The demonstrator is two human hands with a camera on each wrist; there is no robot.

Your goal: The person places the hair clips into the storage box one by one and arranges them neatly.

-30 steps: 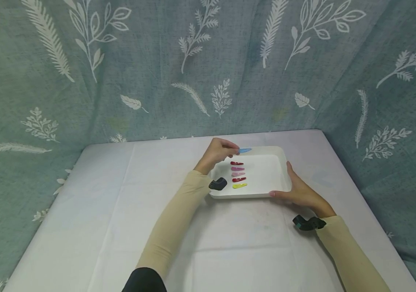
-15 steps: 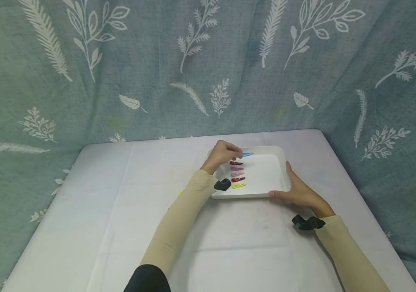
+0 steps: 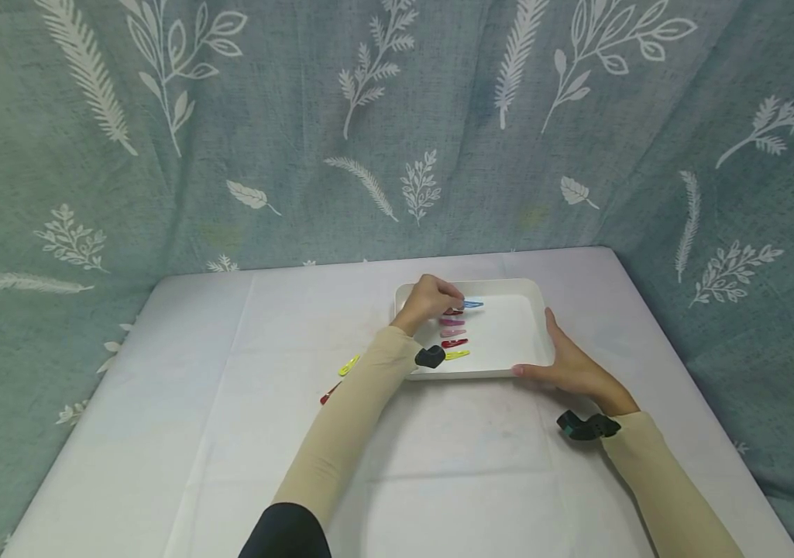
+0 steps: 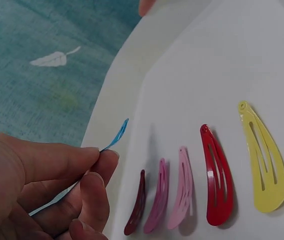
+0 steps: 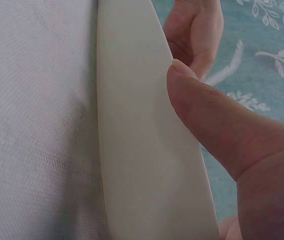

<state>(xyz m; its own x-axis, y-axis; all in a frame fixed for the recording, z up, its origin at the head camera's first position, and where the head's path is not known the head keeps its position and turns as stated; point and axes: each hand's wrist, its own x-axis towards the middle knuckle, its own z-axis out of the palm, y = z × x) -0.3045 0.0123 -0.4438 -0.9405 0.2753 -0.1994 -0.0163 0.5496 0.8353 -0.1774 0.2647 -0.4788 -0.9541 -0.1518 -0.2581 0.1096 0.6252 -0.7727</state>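
Note:
Between thumb and fingertips, my left hand [image 3: 430, 301] pinches a blue snap hair clip [image 4: 121, 131] over the left part of a white tray [image 3: 518, 287]. Beneath it in the tray lies a column of hair clips: dark red [image 4: 135, 205], purple [image 4: 154, 207], pink [image 4: 180, 202], red [image 4: 220, 215] and yellow [image 4: 272, 196]. In the head view the hand partly covers the dark red one. My right hand [image 3: 574, 368] holds the tray's front right corner, its thumb [image 5: 202, 107] against the front wall and the other fingers along the right side.
On the white-covered table [image 3: 285, 434], left of the tray, lie a yellow hair clip [image 3: 348, 366] and a red hair clip [image 3: 329, 394], the latter partly behind the left sleeve [image 3: 341, 422]. A leaf-patterned curtain [image 3: 466, 194] hangs behind the table and along its sides.
My left hand has brought the blue hair clip from the tray's back rim forward, nearer the dark red clip. The loose clips left of the tray have come out from behind the sleeve. The right hand stays put.

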